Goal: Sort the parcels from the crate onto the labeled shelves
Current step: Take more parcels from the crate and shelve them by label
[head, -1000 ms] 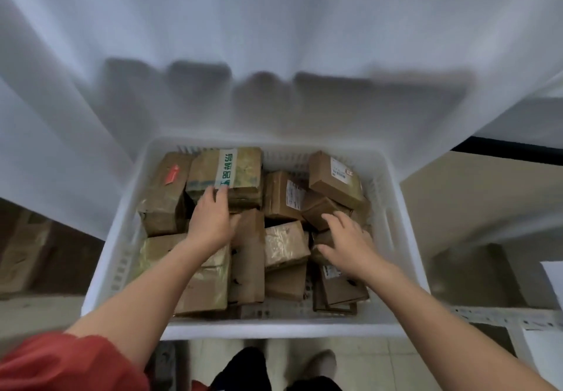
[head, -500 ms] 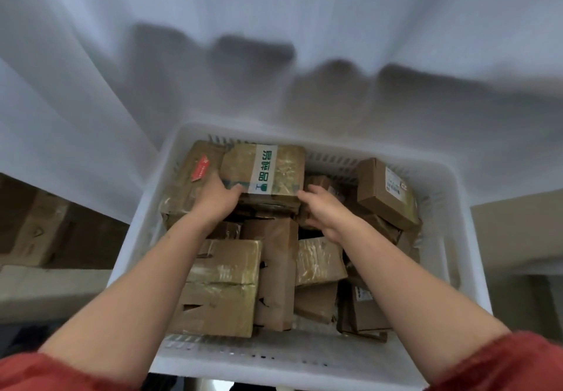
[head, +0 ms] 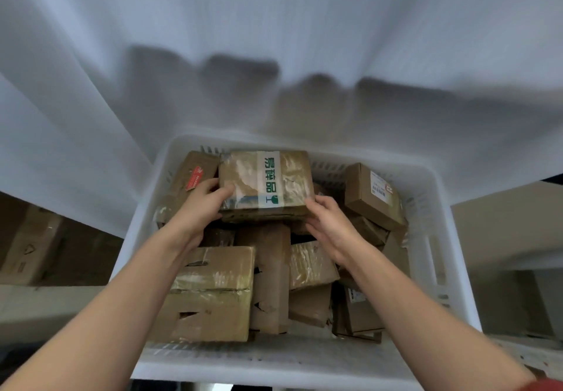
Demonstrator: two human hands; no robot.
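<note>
Fingers (head: 213, 184) of the left hand (head: 201, 210) curled round the near-left corner of the tape-banded parcel (head: 268, 182), thumb on its top. Further right, the right hand (head: 333, 227) gripped the near-right corner with its own fingers (head: 316, 204). The two-sided hold looked chosen because the parcel is broad and its white band carries green characters and a wine-glass mark, the usual sign for fragile goods. It sat at the far side of the white crate (head: 426, 238), on or just above the boxes beneath; I could not tell whether it had cleared them.

At the far left, outside the crate, brown cartons (head: 27, 247) stood on a pale shelf board (head: 48, 305). Inside, a red-stickered parcel (head: 190, 177) leaned against the far-left wall, just beside the held one. A large taped carton (head: 210, 293) filled the near-left part, with a tall narrow carton (head: 271, 275) next to it in the middle. A small labelled box (head: 371, 195) sat tilted at the far right. The pile was loose and uneven, so a straight upward lift seemed the safest way to avoid dragging neighbours along.

Behind the crate hung a white sheet (head: 274, 25) with dim box shapes showing through it — probably the shelves, though no labels could be read.
</note>
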